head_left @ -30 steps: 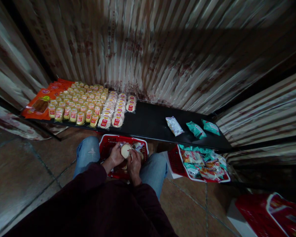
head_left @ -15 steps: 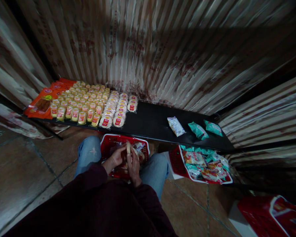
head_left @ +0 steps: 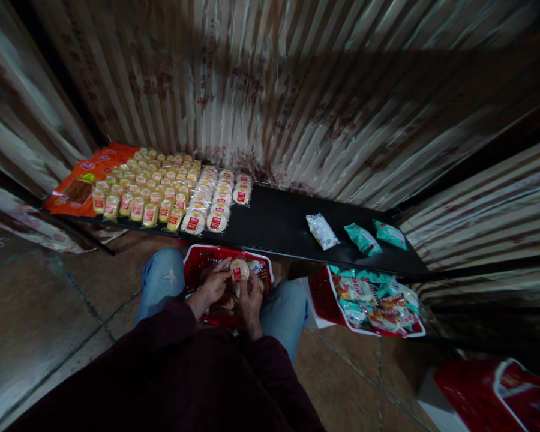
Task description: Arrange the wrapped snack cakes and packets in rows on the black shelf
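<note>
Between my two hands is a round, pale wrapped pastry with a red and yellow label facing up. My left hand grips its left edge, and my right hand holds it from the lower right. Both are above a red basket between my knees, which contains more packaged snacks partly hidden by my hands. Ahead on a black shelf, similar round pastries lie in overlapping columns beside rows of yellow wrapped cakes.
Orange packets lie at the shelf's left end. Toward its right lie a white packet and two green packets. A second red basket holds green and white packets. Another red basket stands lower right. A striped curtain hangs behind.
The pastry has turned from edge-on to face-up, so its label now shows. My right hand has shifted slightly right. The goods on the shelf stay as they were.
</note>
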Available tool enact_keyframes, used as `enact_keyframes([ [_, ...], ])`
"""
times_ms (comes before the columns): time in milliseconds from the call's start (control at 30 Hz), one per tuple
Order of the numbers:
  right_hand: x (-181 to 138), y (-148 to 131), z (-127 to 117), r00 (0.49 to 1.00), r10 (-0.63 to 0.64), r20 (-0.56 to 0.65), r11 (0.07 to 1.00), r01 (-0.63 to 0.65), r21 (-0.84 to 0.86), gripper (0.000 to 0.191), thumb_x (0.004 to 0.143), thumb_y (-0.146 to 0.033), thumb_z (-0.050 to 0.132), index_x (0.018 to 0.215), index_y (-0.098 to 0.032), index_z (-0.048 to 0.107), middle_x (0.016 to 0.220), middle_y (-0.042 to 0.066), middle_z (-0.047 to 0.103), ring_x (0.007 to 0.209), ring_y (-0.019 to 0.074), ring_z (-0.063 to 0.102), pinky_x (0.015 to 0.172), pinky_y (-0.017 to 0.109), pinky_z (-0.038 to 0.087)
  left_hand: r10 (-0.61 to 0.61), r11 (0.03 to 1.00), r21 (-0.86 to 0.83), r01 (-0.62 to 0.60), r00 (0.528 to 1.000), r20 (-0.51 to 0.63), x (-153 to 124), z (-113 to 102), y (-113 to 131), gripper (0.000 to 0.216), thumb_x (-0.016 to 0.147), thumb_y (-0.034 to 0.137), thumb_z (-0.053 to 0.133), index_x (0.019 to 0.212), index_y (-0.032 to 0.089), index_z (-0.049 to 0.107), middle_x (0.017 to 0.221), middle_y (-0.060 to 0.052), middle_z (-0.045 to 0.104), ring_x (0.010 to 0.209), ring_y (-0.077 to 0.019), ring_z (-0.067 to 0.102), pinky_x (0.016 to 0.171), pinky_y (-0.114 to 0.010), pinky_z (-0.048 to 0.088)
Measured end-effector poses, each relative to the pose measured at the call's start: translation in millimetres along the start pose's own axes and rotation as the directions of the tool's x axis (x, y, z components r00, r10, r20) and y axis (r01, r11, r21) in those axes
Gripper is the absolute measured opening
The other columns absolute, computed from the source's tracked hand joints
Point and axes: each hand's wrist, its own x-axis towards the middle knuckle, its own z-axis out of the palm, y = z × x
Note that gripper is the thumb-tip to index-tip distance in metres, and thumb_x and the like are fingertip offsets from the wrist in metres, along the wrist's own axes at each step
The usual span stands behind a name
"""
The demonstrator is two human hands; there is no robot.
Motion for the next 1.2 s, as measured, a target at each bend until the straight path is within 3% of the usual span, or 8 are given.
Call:
enact_keyframes([
  [133, 4.7, 5.9, 0.3, 0.996, 0.062, -0.065, 0.998, -0.06, 0.034, 0.053, 0.084, -0.051, 0.046, 0.122, -0.014, 0.055, 0.114, 0.015, 0.065, 0.101, 0.0239, 0.06, 0.087, 0.037, 0.047, 0.032, 0.999, -0.021, -0.033, 0.999, -0.03, 5.5, -3.7, -1.8, 0.057, 0.06, -0.003, 0.065, 0.113, 0.02, 0.063, 0.083, -0.002, 0.068, 0.074, -0.0103, 0.063, 0.072, -0.021, 0.046],
  [300, 10.8, 11.3, 2.3, 0.99, 0.115, -0.078, 0.988, -0.106, 0.109, 0.054, 0.084, -0.05, 0.045, 0.123, -0.014, 0.054, 0.105, 0.013, 0.068, 0.089, 0.0214, 0.063, 0.079, 0.034, 0.049, 0.031, 0.999, -0.029, -0.034, 0.994, -0.105, 8.4, -4.1, -1.0, 0.031, 0.062, 0.0, 0.071, 0.09, 0.013, 0.067, 0.077, -0.004, 0.066, 0.072, -0.0103, 0.062, 0.076, -0.024, 0.045],
  [400, 14.7, 14.2, 1.8, 0.985, 0.145, -0.091, 0.984, -0.135, 0.114, 0.055, 0.084, -0.051, 0.046, 0.122, -0.012, 0.054, 0.11, 0.014, 0.066, 0.094, 0.0218, 0.062, 0.081, 0.033, 0.049, 0.007, 1.0, 0.003, -0.007, 0.995, -0.099, 5.7, 0.1, 0.2, 0.022, 0.063, 0.003, 0.073, 0.083, 0.011, 0.066, 0.079, -0.007, 0.068, 0.073, -0.0128, 0.063, 0.079, -0.026, 0.045],
  [500, 18.3, 15.1, 0.4, 0.982, 0.154, -0.106, 0.986, -0.146, 0.08, 0.055, 0.083, -0.052, 0.046, 0.118, -0.011, 0.057, 0.112, 0.014, 0.065, 0.099, 0.0229, 0.061, 0.085, 0.033, 0.047, 0.034, 0.998, 0.065, -0.027, 0.994, -0.103, 1.8, 6.7, 2.5, 0.026, 0.063, 0.007, 0.074, 0.087, 0.013, 0.068, 0.083, -0.007, 0.07, 0.073, -0.0129, 0.062, 0.078, -0.027, 0.045],
  [700, 22.7, 13.9, -1.7, 0.986, 0.124, -0.114, 0.992, -0.12, 0.043, 0.053, 0.081, -0.053, 0.048, 0.111, -0.012, 0.064, 0.099, 0.012, 0.07, 0.088, 0.0225, 0.063, 0.078, 0.032, 0.047, 0.118, 0.98, 0.173, -0.102, 0.99, -0.082, -2.2, 20.7, 11.4, 0.033, 0.063, 0.011, 0.072, 0.095, 0.017, 0.07, 0.096, -0.006, 0.068, 0.082, -0.0152, 0.062, 0.078, -0.026, 0.045],
  [933, 34.3, 8.4, -4.4, 0.991, 0.109, -0.073, 0.99, -0.102, 0.103, 0.052, 0.082, -0.051, 0.048, 0.115, -0.014, 0.062, 0.093, 0.008, 0.072, 0.081, 0.0212, 0.064, 0.073, 0.03, 0.048, 0.248, 0.898, 0.382, -0.219, 0.969, -0.026, 0.0, 34.7, 24.7, 0.04, 0.062, 0.003, 0.063, 0.099, 0.018, 0.068, 0.076, 0.0, 0.063, 0.07, -0.0119, 0.055, 0.07, -0.022, 0.042],
  [1200, 63.3, -4.5, -5.5, 0.994, 0.09, -0.065, 0.987, -0.08, 0.139, 0.049, 0.083, -0.048, 0.048, 0.121, -0.018, 0.056, 0.112, 0.009, 0.066, 0.095, 0.0208, 0.062, 0.081, 0.032, 0.047, 0.406, 0.799, 0.495, -0.342, 0.914, -0.024, 16.7, 53.1, 39.2, 0.034, 0.063, 0.0, 0.061, 0.089, 0.021, 0.066, 0.071, 0.002, 0.058, 0.07, -0.0128, 0.053, 0.079, -0.025, 0.042],
])
